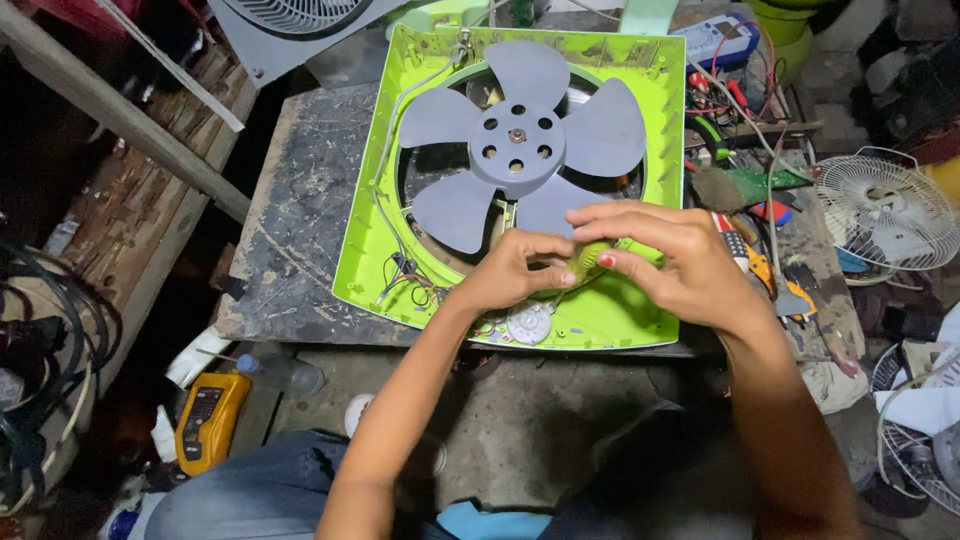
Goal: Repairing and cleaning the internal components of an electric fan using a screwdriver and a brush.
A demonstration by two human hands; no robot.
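Observation:
A lime-green square fan housing lies flat on a worn dark worktable, with a grey five-blade propeller in its round opening. Both hands meet over the housing's near edge. My left hand and my right hand together pinch a small green ribbed knob between their fingertips. Just below the hands a white gear-like dial sits in the housing. Thin coloured wires run along the housing's left inside edge.
A yellow multimeter lies on the floor at lower left. Tools, pliers and cables clutter the table's right side. A white fan grille rests at right. A grey fan cover leans at the top; black cables hang at left.

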